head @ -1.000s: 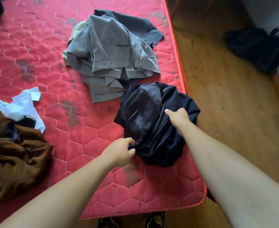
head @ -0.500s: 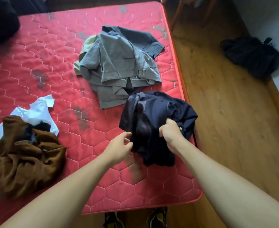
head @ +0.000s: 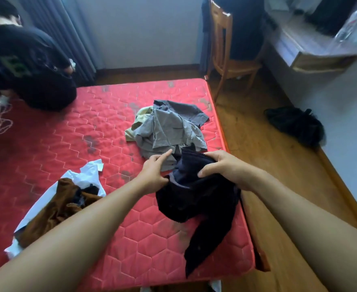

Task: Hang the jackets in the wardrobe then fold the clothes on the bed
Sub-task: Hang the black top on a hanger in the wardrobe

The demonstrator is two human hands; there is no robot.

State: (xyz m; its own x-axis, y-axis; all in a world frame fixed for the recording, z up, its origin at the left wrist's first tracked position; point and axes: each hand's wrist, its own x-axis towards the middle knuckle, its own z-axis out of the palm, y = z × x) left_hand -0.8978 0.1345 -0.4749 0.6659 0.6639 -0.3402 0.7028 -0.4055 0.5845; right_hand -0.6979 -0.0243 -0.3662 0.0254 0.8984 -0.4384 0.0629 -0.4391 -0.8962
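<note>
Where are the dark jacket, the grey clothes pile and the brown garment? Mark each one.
dark jacket [head: 196, 199]: head view, bunched middle fabric.
grey clothes pile [head: 169, 129]: head view, top garment's middle.
brown garment [head: 53, 209]: head view, crumpled middle.

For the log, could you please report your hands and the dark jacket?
Left hand, right hand both grip dark jacket. Jacket held up over mattress, one end dangling. Grey clothes pile beyond.

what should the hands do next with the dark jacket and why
Probably lift the dark jacket higher and shake it open. The left hand and right hand grip its top, but it is bunched, one end trailing on the red mattress, so it is not ready to hang.
</note>
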